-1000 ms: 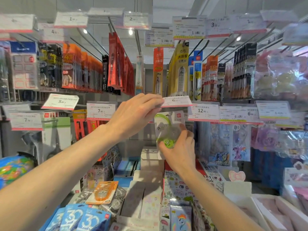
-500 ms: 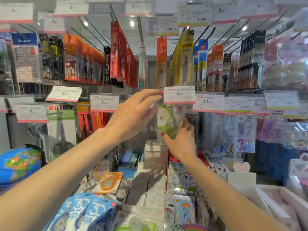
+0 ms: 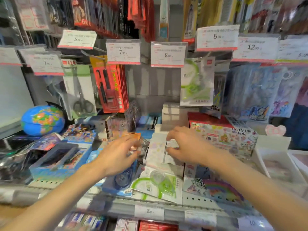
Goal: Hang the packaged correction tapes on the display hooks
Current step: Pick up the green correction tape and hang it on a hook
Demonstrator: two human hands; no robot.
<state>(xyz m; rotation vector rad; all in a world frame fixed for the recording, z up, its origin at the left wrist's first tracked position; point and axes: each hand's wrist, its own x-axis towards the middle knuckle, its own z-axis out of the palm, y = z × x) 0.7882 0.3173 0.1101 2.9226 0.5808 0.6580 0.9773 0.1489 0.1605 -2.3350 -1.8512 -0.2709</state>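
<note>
A green packaged correction tape point(image 3: 197, 81) hangs on the hook under the 6.00 price tag point(image 3: 217, 38). Both hands are down at the shelf. My left hand point(image 3: 119, 155) is blurred, and its fingers close around an orange packaged correction tape point(image 3: 132, 135) that lies among clear packs. My right hand point(image 3: 187, 145) hovers over a white patterned box point(image 3: 157, 148), fingers curved and apart, holding nothing. Another green correction tape pack point(image 3: 158, 186) and a blue one point(image 3: 120, 181) lie flat at the shelf front, below my hands.
Price tags 7.00 point(image 3: 123, 51) and 8.00 point(image 3: 168, 54) hang over a bare stretch of back panel. Scissors point(image 3: 82, 90) and red pen packs point(image 3: 110, 87) hang to the left, above a globe point(image 3: 42, 120). Sticker boxes point(image 3: 223, 139) crowd the right side.
Both hands came down from the hook to the shelf and the view tilted down. The green pack stays hanging under the 6.00 tag, released by my right hand. My left hand let go of the tag.
</note>
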